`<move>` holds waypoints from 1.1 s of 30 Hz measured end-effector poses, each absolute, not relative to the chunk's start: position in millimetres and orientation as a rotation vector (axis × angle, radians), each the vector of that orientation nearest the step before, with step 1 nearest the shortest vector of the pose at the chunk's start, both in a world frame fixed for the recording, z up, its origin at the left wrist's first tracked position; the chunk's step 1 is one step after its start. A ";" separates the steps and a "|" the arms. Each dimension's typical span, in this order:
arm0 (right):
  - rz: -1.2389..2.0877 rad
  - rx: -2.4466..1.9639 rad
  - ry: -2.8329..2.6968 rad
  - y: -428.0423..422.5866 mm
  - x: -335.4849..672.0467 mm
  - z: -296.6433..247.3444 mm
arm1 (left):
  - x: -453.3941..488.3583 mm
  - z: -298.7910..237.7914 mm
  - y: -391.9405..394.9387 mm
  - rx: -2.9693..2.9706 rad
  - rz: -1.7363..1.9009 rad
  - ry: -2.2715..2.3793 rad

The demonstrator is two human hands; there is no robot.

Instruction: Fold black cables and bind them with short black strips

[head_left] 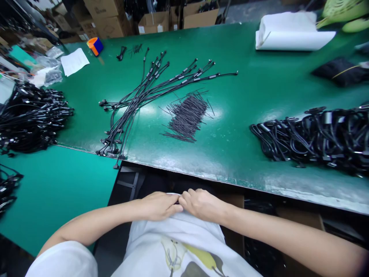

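Observation:
My left hand (163, 206) and my right hand (198, 204) meet at my waist, below the table's front edge, over the hem of a white shirt (184, 234). The right fingers are curled in. The left hand's thumb and forefinger come together against the right hand. A small dark spot shows between the hands; whatever they grip is too hidden to name. On the table ahead lie a loose pile of short thin black ties (188, 117) and a crossed bunch of black cables (141, 96) with connectors at their ends.
Heaps of black cables (31, 119) lie at the left, and a row of coiled cables (317, 136) at the right. A white roll (294, 40), a paper sheet (75, 61) and an orange-and-blue tape roll (95, 46) sit toward the back. Cardboard boxes (105, 17) stand beyond the green table (236, 104).

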State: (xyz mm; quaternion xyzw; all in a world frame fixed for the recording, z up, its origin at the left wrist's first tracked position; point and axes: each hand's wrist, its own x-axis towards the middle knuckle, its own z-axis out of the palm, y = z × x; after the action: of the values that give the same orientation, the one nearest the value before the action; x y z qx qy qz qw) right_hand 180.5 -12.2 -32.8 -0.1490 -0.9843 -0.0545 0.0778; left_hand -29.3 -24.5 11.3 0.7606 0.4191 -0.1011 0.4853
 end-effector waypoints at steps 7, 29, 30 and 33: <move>-0.249 -0.430 -2.967 1.4 184.9 -20.5 | -27.7 -0.5 -11.5 1.478 -0.134 1.018; 0.453 -1.794 -2.090 250.2 235.2 -25.3 | -22.6 -1.9 33.5 0.712 0.628 1.082; 0.464 -1.794 -2.116 253.0 236.1 -27.8 | -21.8 -1.3 35.6 0.657 0.676 1.078; 0.474 -1.809 -2.090 231.0 238.8 -30.7 | -22.7 2.2 39.4 0.536 0.811 1.063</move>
State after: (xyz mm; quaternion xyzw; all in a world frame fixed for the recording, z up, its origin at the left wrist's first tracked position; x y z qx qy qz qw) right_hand 238.8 231.0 -30.7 -0.6360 -0.7346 0.1667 0.1678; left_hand -22.7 39.4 2.2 0.2456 0.4867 0.3713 0.7516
